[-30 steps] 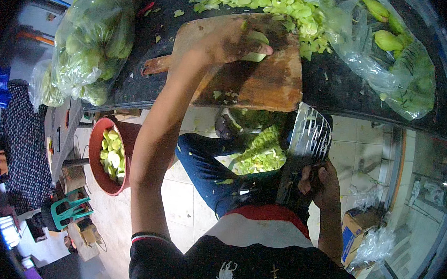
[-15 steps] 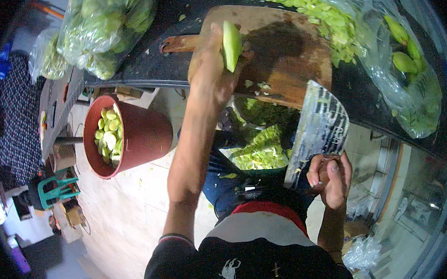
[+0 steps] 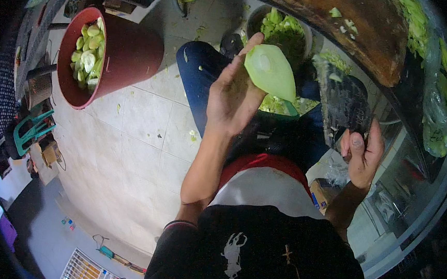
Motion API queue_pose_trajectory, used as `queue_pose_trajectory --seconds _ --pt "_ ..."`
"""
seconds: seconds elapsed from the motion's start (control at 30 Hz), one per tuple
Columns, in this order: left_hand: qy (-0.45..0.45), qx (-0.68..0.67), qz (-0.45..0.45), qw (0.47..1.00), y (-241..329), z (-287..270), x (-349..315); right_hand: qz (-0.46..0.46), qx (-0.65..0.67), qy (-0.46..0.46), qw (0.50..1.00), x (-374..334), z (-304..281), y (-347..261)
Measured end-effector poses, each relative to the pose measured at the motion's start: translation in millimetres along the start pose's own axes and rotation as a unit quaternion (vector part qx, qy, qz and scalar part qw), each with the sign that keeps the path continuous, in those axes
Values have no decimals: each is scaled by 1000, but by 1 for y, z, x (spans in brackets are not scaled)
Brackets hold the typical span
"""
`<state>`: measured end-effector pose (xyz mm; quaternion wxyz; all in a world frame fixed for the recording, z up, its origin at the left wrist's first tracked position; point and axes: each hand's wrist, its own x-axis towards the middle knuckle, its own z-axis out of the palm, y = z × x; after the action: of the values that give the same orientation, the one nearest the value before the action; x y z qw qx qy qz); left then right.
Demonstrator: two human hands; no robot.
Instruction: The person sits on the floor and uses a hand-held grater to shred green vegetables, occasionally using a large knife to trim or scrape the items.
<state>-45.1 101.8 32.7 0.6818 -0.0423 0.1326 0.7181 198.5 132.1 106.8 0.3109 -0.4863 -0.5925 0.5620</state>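
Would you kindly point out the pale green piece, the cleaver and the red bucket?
Pale green piece (image 3: 270, 73): head view, middle of its broad face.
Cleaver (image 3: 342, 104): head view, side of the blade.
Red bucket (image 3: 131, 55): head view, outer wall.

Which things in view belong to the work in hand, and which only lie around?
Likely in the work:
pale green piece, in the left hand
broad blade, in the right hand
wooden board
red bucket of cut pieces

Seemingly just lying about:
green chair
cardboard box

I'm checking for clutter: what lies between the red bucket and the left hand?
In the head view, tiled floor, then a dark-trousered knee, lie between bucket and left hand.
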Motion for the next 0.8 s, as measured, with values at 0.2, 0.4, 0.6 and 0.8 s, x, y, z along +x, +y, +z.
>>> queue_pose_trajectory --seconds 0.2,0.4,0.6,0.8 --pt "19 -6 -24 1000 -9 -30 -1 -19 -107 -9 994 11 -1 3" --pt "37 46 -52 997 -15 -29 2 68 -218 -37 973 18 13 -11" --pt "56 131 -43 989 -20 -23 1 44 -352 -47 934 31 19 -9" --pt "31 149 -39 988 -26 -20 2 72 -431 -82 896 40 15 -28"
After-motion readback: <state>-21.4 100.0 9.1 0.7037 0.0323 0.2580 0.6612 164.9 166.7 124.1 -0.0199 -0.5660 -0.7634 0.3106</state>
